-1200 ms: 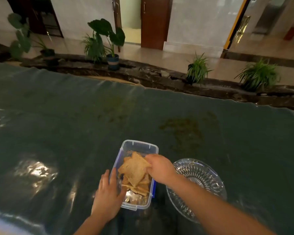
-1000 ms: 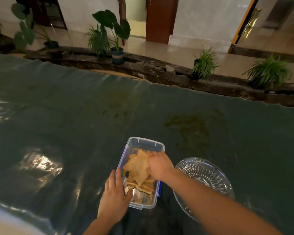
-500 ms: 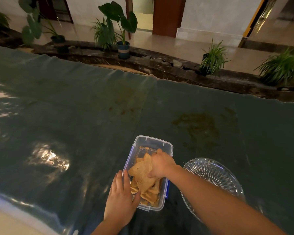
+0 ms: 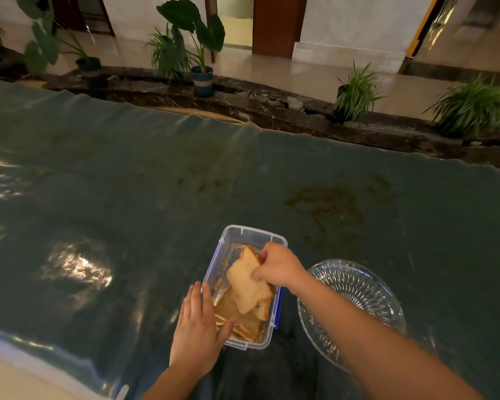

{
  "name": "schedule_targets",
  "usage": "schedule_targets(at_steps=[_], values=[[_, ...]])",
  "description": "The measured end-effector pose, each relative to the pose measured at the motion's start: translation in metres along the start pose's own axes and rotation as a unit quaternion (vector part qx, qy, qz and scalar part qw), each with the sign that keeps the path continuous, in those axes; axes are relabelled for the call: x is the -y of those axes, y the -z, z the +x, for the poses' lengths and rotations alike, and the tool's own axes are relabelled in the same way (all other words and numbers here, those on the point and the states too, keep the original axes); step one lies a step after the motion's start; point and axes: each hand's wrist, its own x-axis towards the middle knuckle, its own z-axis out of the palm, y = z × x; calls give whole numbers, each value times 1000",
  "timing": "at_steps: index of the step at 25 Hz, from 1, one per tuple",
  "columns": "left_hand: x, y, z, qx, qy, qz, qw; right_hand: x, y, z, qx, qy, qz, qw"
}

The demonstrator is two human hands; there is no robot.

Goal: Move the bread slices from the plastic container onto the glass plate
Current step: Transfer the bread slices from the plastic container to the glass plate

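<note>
A clear plastic container (image 4: 253, 233) with blue clips sits near the table's front edge, holding several toasted bread slices (image 4: 243, 324). My right hand (image 4: 276, 265) pinches the top bread slice (image 4: 247, 284), which is tilted up above the pile inside the container. My left hand (image 4: 198, 327) lies flat against the container's near left corner, fingers spread, thumb on the rim. To the right of the container stands a cut-glass plate (image 4: 355, 290); my right forearm hides part of it and no bread shows on the rest.
The table wears a dark green glossy cloth (image 4: 127, 183) with brownish stains at the middle right. Its front edge runs along the lower left. Beyond the far edge are a stone ledge and potted plants (image 4: 202, 76).
My right hand has tightened on the top slice and tilted it up off the pile. The left hand stays on the container. The camera has shifted, so everything sits further right.
</note>
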Motion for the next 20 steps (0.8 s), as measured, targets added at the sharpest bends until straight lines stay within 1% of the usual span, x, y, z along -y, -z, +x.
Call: schedule_targets(at_steps=[2, 5, 7, 9, 11, 12, 14, 16, 18, 19, 20], values=[[1, 0, 0, 2, -1, -1, 1000, -2, 22, -16, -44, -14, 76, 996], [-1, 2, -1, -3, -14, 4, 1000, -16, 62, -42, -112, -27, 199, 973], [-1, 2, -1, -12, -18, 11, 1000, -36, 89, -57, -146, -33, 243, 959], [0, 0, 0, -22, -21, 18, 999, -62, 108, -68, -163, -50, 270, 947], [2, -4, 0, -32, -31, 23, 999, -91, 114, -73, -157, -80, 293, 940], [2, -4, 0, -37, -36, 22, 998, -107, 111, -74, -141, -99, 317, 933], [1, -3, 0, -31, -40, 25, 998, -139, 100, -72, -105, -152, 395, 900], [1, -1, 0, -28, -42, 29, 998, -165, 87, -71, -98, -203, 440, 869], [0, 0, 0, -26, -45, 32, 998, -185, 74, -70, -112, -235, 434, 862], [0, 1, 0, -22, -47, 34, 998, -192, 69, -70, -122, -246, 415, 867], [-1, 1, 0, -20, -49, 34, 998, -198, 65, -70, -131, -255, 381, 879]])
